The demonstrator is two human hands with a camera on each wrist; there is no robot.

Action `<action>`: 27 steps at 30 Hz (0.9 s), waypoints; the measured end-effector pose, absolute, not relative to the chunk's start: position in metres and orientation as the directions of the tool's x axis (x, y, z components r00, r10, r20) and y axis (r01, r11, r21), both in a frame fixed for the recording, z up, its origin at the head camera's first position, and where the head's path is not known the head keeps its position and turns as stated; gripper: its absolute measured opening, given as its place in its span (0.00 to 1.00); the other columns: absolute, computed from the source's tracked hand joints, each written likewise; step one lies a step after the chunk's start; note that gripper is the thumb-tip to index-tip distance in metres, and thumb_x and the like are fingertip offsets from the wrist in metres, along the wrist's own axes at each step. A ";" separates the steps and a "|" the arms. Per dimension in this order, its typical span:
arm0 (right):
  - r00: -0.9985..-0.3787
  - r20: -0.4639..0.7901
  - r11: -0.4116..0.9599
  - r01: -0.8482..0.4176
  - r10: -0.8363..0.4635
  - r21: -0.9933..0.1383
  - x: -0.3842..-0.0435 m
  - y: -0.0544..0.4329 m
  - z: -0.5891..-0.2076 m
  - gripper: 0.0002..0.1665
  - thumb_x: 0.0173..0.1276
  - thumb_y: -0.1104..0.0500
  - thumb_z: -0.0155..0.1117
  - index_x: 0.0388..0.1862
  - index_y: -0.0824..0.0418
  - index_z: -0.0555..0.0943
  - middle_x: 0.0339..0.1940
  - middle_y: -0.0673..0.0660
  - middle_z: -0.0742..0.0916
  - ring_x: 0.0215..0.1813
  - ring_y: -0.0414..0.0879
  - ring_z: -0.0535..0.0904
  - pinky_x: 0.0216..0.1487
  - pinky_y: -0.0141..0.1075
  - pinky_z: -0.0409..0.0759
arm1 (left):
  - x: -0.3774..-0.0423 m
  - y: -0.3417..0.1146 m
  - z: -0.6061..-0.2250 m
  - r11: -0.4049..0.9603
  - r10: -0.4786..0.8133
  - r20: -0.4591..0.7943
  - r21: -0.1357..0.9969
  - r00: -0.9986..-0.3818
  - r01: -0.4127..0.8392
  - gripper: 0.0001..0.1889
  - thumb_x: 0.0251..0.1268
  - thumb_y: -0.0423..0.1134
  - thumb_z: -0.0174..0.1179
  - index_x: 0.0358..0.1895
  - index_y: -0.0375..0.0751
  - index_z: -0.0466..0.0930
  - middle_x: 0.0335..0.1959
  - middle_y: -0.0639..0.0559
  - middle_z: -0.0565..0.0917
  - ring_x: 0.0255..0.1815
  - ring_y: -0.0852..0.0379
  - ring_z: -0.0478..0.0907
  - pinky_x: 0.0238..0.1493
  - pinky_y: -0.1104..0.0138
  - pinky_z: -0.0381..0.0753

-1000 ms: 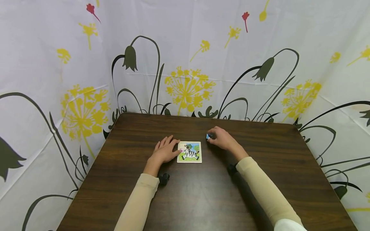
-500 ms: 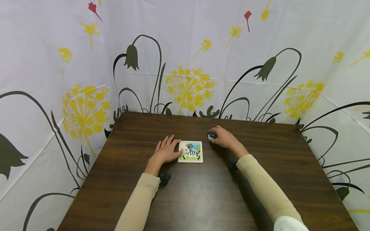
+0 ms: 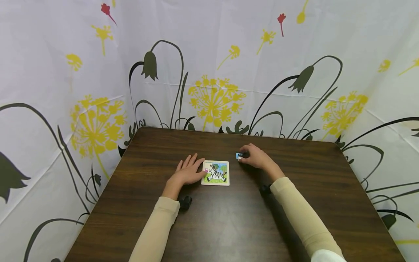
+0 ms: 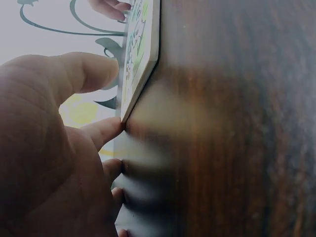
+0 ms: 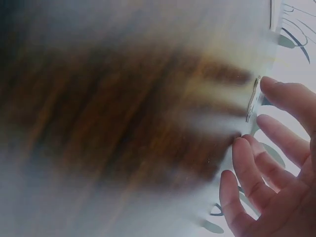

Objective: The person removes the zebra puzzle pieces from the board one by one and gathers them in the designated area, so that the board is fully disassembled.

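Note:
A square zebra picture puzzle [image 3: 216,174] with a pale frame lies flat on the table. Beside its left edge rests my left hand [image 3: 184,174], fingers spread straight on the wood. The left thumb overlaps the picture, and in the left wrist view the index fingertip [image 4: 120,122] meets the corner of the frame [image 4: 143,81]. Farther right and back, my right hand [image 3: 256,157] pinches a small blue puzzle piece [image 3: 239,155] with black and white marks between thumb and index finger. Seen edge-on in the right wrist view, the thin piece [image 5: 253,101] lies low at the tabletop.
The dark wooden table [image 3: 222,222] extends on all sides of the hands. Behind it hangs a white curtain [image 3: 209,54] printed with flowers. A black wrist camera [image 3: 186,202] sits by the left cuff, another [image 3: 265,189] by the right.
The right fingers have shifted slightly on the puzzle piece, and more of its black and white marking shows. The left hand and the zebra puzzle stay in place.

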State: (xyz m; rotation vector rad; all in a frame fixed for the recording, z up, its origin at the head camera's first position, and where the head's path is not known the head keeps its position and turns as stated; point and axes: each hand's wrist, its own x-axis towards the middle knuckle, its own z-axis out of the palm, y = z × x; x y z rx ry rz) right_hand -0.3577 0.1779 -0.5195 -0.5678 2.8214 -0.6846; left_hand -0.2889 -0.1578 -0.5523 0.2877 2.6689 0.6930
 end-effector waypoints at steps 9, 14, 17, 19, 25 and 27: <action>-0.889 -0.008 0.766 -0.389 -0.457 -0.513 -0.355 0.166 -0.522 0.20 0.82 0.52 0.64 0.65 0.60 0.85 0.61 0.60 0.87 0.64 0.57 0.84 0.67 0.57 0.82 | -0.287 -0.155 -0.544 0.837 0.283 -0.297 0.541 -0.912 0.083 0.51 0.78 0.70 0.52 0.91 0.54 0.37 0.93 0.47 0.41 0.93 0.41 0.33 0.88 0.37 0.30; -0.841 -0.028 0.710 -0.438 -0.541 -0.552 -0.346 0.144 -0.517 0.17 0.81 0.54 0.65 0.63 0.57 0.85 0.50 0.55 0.90 0.50 0.49 0.85 0.55 0.49 0.85 | -0.287 -0.154 -0.542 0.853 0.252 -0.304 0.519 -0.919 0.062 0.50 0.78 0.69 0.54 0.91 0.56 0.38 0.92 0.46 0.43 0.93 0.40 0.34 0.88 0.36 0.32; -0.816 -0.057 0.682 -0.440 -0.575 -0.585 -0.341 0.127 -0.514 0.17 0.81 0.54 0.67 0.63 0.57 0.85 0.45 0.53 0.90 0.44 0.45 0.84 0.49 0.44 0.84 | -0.287 -0.153 -0.541 0.851 0.238 -0.303 0.523 -0.923 0.047 0.51 0.77 0.67 0.56 0.91 0.55 0.38 0.92 0.46 0.44 0.93 0.40 0.36 0.88 0.35 0.33; -0.798 -0.074 0.664 -0.441 -0.598 -0.604 -0.338 0.117 -0.515 0.18 0.80 0.55 0.68 0.64 0.58 0.85 0.43 0.53 0.89 0.41 0.43 0.83 0.46 0.41 0.83 | -0.287 -0.152 -0.540 0.850 0.237 -0.299 0.525 -0.924 0.047 0.51 0.76 0.65 0.59 0.91 0.55 0.39 0.92 0.45 0.44 0.93 0.39 0.36 0.88 0.34 0.33; -0.741 -0.161 0.643 -0.428 -0.652 -0.635 -0.330 0.091 -0.520 0.21 0.80 0.55 0.69 0.68 0.55 0.83 0.38 0.52 0.88 0.34 0.43 0.80 0.38 0.37 0.80 | -0.283 -0.151 -0.536 0.851 0.245 -0.283 0.520 -0.927 0.066 0.45 0.75 0.62 0.64 0.89 0.58 0.56 0.92 0.44 0.45 0.93 0.38 0.36 0.87 0.33 0.33; -0.738 -0.171 0.651 -0.430 -0.653 -0.626 -0.327 0.086 -0.522 0.20 0.79 0.54 0.69 0.67 0.54 0.83 0.37 0.51 0.87 0.33 0.42 0.81 0.38 0.37 0.80 | -0.282 -0.150 -0.535 0.847 0.244 -0.277 0.528 -0.929 0.065 0.42 0.74 0.62 0.65 0.86 0.58 0.61 0.92 0.44 0.46 0.93 0.38 0.36 0.87 0.33 0.34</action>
